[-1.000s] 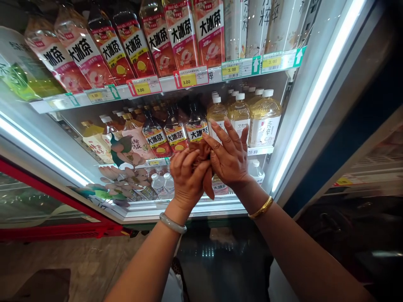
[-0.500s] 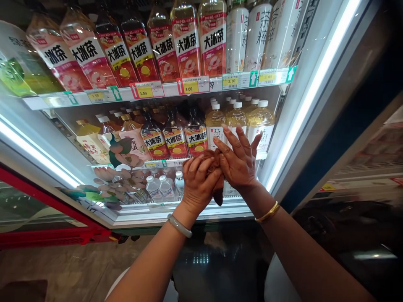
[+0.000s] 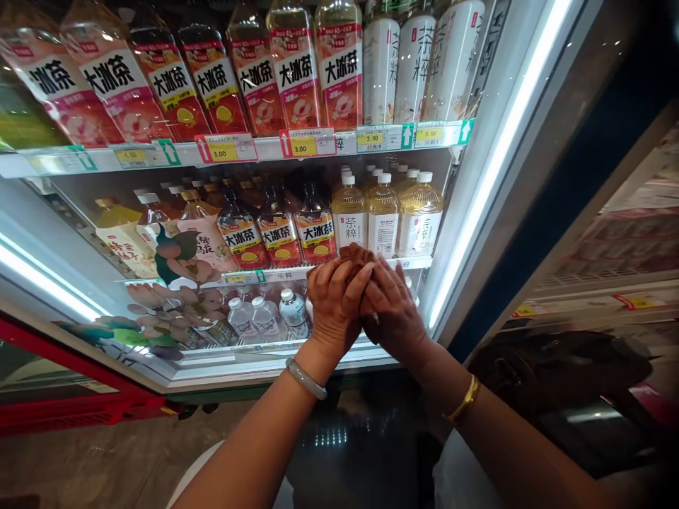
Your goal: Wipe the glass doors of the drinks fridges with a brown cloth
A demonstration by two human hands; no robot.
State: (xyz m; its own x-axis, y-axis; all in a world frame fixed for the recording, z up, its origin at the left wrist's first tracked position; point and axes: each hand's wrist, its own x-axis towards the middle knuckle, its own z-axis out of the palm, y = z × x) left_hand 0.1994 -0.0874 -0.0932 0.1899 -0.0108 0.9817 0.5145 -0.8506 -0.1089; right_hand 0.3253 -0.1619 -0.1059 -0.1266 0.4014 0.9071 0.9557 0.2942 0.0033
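My left hand (image 3: 332, 307) and my right hand (image 3: 397, 311) are pressed together in front of an open drinks fridge, both closed around a small brown cloth (image 3: 356, 254) that sticks out above the fingers. A pale bracelet (image 3: 306, 378) sits on my left wrist and a gold bangle (image 3: 462, 401) on my right. Just behind the hands is the edge of the middle shelf (image 3: 276, 274), which carries dark iced tea bottles (image 3: 314, 230) and yellow tea bottles (image 3: 382, 215). The hands touch no bottle.
The top shelf holds a row of large tea bottles (image 3: 297, 67) above price tags (image 3: 303, 145). Small water bottles (image 3: 254, 318) stand on the bottom shelf. A lit fridge door frame (image 3: 493, 162) runs up the right. A red freezer edge (image 3: 79, 410) is low on the left.
My right hand's fingers, spread flat before, have folded over the cloth against my left hand. Both hands sank slightly, level with the middle shelf edge. The view shifted a little.
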